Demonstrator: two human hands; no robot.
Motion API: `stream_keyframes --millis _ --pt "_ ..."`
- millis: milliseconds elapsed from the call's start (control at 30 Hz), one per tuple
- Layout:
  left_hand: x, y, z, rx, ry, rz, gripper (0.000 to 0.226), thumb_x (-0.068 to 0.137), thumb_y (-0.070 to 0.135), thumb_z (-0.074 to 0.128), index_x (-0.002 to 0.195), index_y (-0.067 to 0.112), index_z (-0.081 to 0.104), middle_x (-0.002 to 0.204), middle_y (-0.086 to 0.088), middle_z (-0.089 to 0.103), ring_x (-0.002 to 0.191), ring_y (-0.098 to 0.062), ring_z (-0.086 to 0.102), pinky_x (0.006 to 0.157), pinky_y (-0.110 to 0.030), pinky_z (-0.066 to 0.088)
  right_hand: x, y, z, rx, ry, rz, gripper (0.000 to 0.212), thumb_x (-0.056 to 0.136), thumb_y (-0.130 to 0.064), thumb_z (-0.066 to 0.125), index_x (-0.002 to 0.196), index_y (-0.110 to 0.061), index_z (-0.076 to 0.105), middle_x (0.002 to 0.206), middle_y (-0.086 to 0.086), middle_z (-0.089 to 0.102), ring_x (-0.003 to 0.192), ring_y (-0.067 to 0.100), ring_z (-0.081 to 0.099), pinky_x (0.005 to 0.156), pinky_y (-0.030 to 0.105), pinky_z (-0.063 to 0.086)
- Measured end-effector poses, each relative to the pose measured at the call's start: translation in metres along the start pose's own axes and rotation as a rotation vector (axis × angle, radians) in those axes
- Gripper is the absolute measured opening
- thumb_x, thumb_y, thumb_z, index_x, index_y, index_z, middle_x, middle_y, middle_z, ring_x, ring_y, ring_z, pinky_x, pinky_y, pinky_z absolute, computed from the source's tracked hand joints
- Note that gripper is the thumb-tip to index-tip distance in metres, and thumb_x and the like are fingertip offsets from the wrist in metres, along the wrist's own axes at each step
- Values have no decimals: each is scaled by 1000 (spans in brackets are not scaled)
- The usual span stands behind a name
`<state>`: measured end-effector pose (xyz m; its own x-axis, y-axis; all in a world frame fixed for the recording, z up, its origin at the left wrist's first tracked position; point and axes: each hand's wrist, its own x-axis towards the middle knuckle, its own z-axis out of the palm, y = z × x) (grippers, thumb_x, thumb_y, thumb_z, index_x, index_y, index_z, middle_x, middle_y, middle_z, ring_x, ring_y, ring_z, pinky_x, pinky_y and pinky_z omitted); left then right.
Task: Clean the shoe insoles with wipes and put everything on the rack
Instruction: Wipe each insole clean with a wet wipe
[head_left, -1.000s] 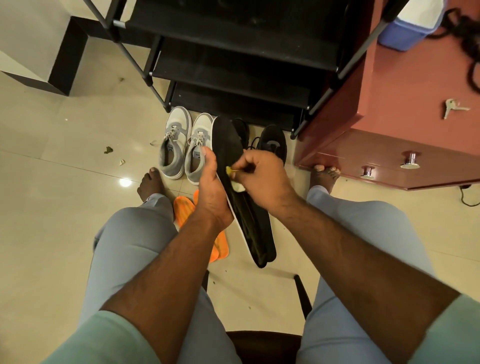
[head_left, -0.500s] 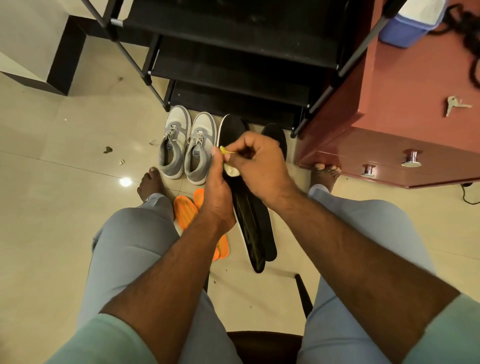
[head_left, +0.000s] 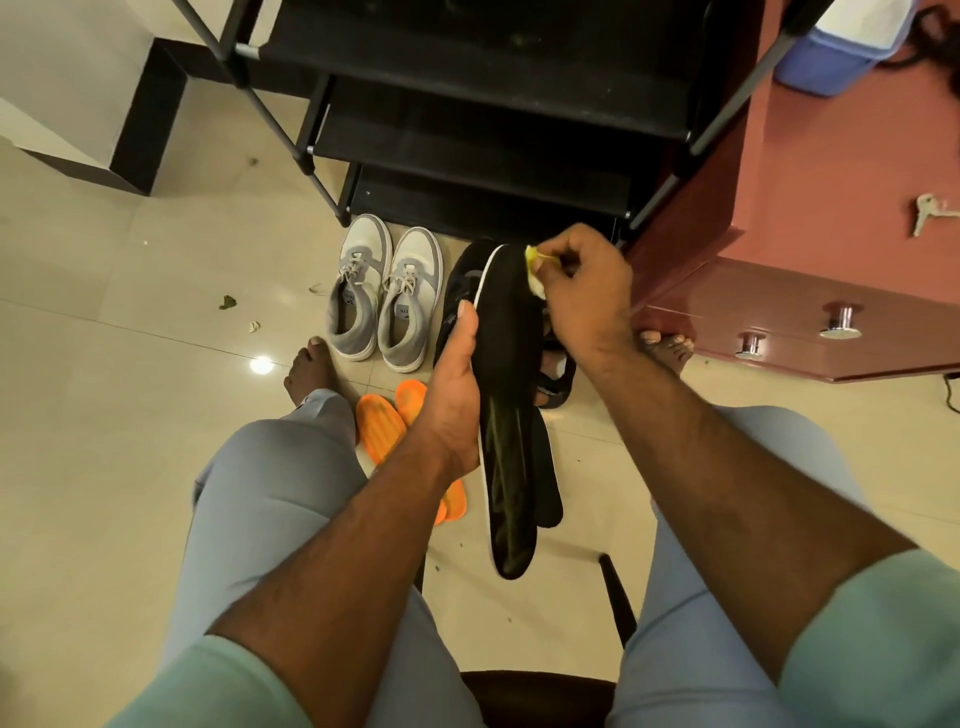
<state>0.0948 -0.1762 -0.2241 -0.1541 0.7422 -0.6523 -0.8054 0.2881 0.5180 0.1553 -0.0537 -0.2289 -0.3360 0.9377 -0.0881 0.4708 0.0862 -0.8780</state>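
I sit on a chair, and my left hand (head_left: 454, 395) grips the left edge of a long black insole (head_left: 506, 405) with a white rim, held up over the floor. My right hand (head_left: 584, 291) pinches a small yellowish wipe (head_left: 535, 270) against the insole's toe end. A second black insole (head_left: 548, 478) lies partly behind the first. Two orange insoles (head_left: 384, 431) lie on the floor under my left wrist. Grey sneakers (head_left: 382, 296) stand side by side before the black shoe rack (head_left: 467, 130). Black shoes (head_left: 460, 283) are mostly hidden behind the held insole.
A red-brown cabinet (head_left: 810, 291) with metal knobs stands at the right, with keys (head_left: 930, 210) and a blue box (head_left: 831, 47) on top. My bare feet (head_left: 306, 374) rest on the tiled floor. Small bits of litter (head_left: 228, 301) lie at the left.
My right hand has slid the wipe up the insole from its middle to the toe end. The left hand's grip on the insole stays the same.
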Motion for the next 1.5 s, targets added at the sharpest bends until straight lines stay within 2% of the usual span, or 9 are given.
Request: stream_keyframes --millis 100,300,400,600,733,867,1133,1333,1500 --pt "-1 4 2 -114 -2 -14 74 99 63 22 96 16 80 100 -12 73 86 -24 72 70 -37 60 -10 -7 -4 46 -143 -36 9 85 -11 68 86 -19 64 81 -13 61 75 -4 58 65 15 48" --pt "5 10 -16 -206 120 15 62 97 53 34 88 12 81 97 -12 73 92 -27 71 87 -38 53 -59 -11 -6 -62 -623 -218 13 80 -5 71 87 -15 70 77 -21 58 77 -8 57 71 6 42" --pt "6 12 -17 -170 104 -67 65 98 55 36 85 10 80 94 -14 74 89 -27 72 86 -38 53 -53 -9 -8 -99 -627 -297 15 77 -2 72 87 -13 71 79 -16 58 73 -3 56 68 7 42" --pt "-2 7 -13 -202 -112 -161 65 95 63 34 125 14 63 120 -18 66 105 -33 67 92 -52 52 -29 -7 -4 -205 -365 -278 10 84 -5 66 92 -12 68 92 -3 61 86 7 57 75 19 49" --pt "0 8 -14 -228 -55 -181 66 99 60 31 103 11 76 105 -17 72 91 -31 72 77 -47 60 -39 -11 -8 -212 -440 -304 12 82 -2 67 91 -10 70 90 -2 63 82 5 56 71 6 42" --pt "5 11 -17 -303 -15 -139 73 101 58 28 90 8 80 98 -12 75 89 -25 74 76 -36 61 -70 -13 -15 -222 -611 -465 12 76 1 68 85 -7 71 83 4 67 77 15 62 74 22 49" --pt "1 2 -8 -272 -50 -195 82 93 74 24 94 14 80 104 -17 73 94 -30 72 78 -45 60 -34 -19 -3 -428 -487 -459 15 82 1 60 89 -7 71 91 8 69 89 26 60 82 45 50" --pt "6 9 -14 -250 25 -186 91 90 77 21 88 9 81 104 -18 73 97 -28 70 91 -38 54 -84 -23 -22 -369 -680 -626 20 69 2 53 77 -6 69 76 8 67 73 28 62 66 40 55" --pt "4 2 -9 -243 52 -185 84 91 76 25 94 13 80 101 -15 74 89 -27 74 72 -35 60 -57 -24 -9 -566 -571 -612 21 82 -1 52 89 -7 71 87 9 67 83 27 60 74 38 50"
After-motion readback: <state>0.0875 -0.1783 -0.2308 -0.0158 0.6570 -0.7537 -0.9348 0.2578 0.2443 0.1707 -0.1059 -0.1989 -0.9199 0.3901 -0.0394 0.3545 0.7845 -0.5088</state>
